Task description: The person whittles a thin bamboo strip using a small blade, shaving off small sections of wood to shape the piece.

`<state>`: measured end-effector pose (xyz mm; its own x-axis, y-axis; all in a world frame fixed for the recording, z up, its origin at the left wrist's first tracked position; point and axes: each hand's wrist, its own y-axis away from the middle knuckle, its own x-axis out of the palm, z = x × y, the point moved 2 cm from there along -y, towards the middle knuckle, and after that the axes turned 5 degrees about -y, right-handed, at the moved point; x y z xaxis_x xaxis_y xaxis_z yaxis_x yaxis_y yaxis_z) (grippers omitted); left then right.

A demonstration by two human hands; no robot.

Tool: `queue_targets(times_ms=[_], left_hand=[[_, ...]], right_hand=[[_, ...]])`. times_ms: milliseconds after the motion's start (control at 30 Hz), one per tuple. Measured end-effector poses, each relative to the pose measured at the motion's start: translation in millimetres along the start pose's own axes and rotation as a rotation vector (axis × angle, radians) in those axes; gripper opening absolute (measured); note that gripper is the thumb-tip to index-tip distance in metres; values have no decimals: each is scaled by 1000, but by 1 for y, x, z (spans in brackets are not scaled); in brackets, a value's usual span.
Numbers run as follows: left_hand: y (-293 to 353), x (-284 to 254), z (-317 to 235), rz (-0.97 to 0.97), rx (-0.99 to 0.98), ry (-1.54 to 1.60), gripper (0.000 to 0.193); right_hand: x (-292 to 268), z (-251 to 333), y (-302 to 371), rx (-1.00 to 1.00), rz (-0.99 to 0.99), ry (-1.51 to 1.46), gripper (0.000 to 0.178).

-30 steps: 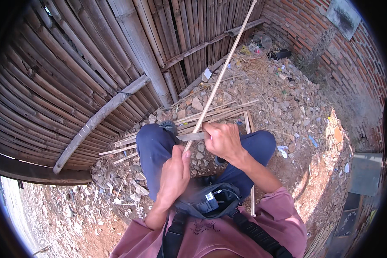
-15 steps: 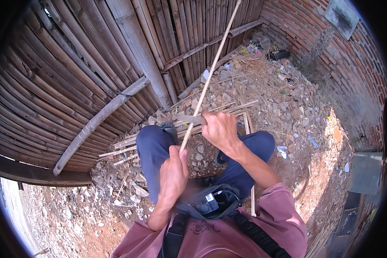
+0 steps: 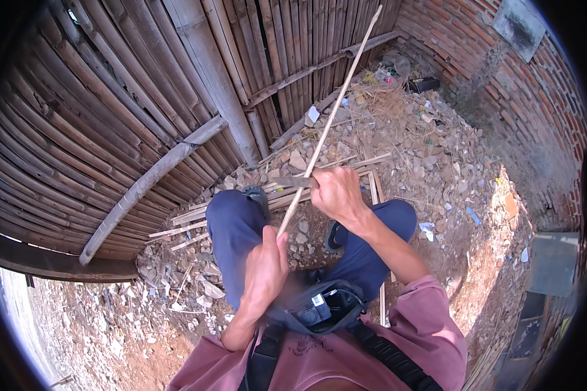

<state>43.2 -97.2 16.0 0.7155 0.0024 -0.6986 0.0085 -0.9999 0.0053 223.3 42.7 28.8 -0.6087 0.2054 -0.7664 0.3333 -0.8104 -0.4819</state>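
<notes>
A long, thin, pale bamboo strip (image 3: 332,114) slants up and away from me, its far tip in front of the bamboo wall. My left hand (image 3: 266,262) is closed round its near end, above my left knee. My right hand (image 3: 339,193) grips a knife whose handle is hidden inside the fist. The dark knife blade (image 3: 290,182) points left and lies across the strip, touching it just ahead of my left hand.
Several cut strips (image 3: 192,215) lie on the rubble (image 3: 404,163) beyond my feet. A bamboo wall (image 3: 98,130) rises at left and ahead, a brick wall (image 3: 528,104) at right. An open black pouch (image 3: 323,306) hangs at my waist.
The strip's far end has swung right and come nearer, so its tip now shows. My right hand and the knife have shifted slightly right; my left hand has dropped a little.
</notes>
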Motion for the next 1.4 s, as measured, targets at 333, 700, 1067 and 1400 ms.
queue_targets(times_ms=[333, 700, 1067, 1400], left_hand=[[7, -8, 0, -7, -30, 28, 23], [16, 0, 13, 35, -22, 12, 21], [13, 3, 9, 31, -15, 6, 22], [13, 3, 11, 47, -50, -32, 22]], right_hand=[[-2, 0, -8, 17, -33, 41, 15], [-4, -60, -30, 24, -86, 43, 18], [0, -50, -18, 82, -133, 26, 19], [4, -50, -14, 85, 21, -16, 18]])
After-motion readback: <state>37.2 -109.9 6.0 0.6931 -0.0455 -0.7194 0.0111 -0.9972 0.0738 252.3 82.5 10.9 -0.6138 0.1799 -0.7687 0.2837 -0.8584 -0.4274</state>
